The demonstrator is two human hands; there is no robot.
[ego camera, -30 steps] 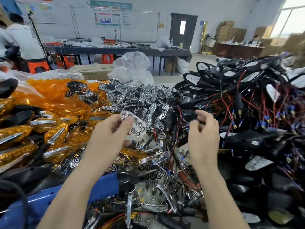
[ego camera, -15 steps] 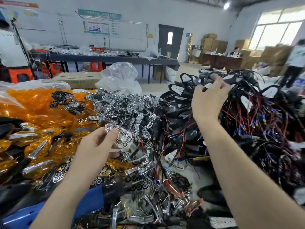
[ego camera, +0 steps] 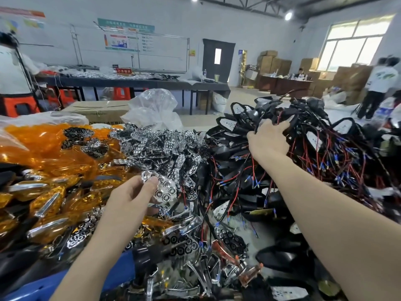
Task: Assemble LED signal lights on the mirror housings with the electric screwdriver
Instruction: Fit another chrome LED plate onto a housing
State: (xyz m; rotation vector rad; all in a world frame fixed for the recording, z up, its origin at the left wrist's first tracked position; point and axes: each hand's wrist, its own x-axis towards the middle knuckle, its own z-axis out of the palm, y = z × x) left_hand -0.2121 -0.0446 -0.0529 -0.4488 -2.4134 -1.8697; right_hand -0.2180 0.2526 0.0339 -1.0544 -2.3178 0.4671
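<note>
My left hand (ego camera: 132, 192) pinches a chrome LED reflector plate (ego camera: 165, 189) with round cups, held above the parts heap. My right hand (ego camera: 268, 137) is stretched far forward onto the pile of black mirror housings (ego camera: 303, 161) with red and black wires, its fingers curled round a black housing at the top of the pile. A heap of more chrome reflectors (ego camera: 160, 142) lies between the hands. The blue and black electric screwdriver (ego camera: 121, 270) lies near the front, under my left forearm.
Orange lenses in clear bags (ego camera: 43, 148) fill the left side, with amber chrome-trimmed lights (ego camera: 47, 203) in front. A white plastic bag (ego camera: 154, 109) and a cardboard box (ego camera: 97, 111) stand behind. A long table (ego camera: 130, 82) and people are farther back.
My right hand has moved from near the left hand out and forward onto the top of the black housing pile. The left hand keeps holding the reflector plate nearly still.
</note>
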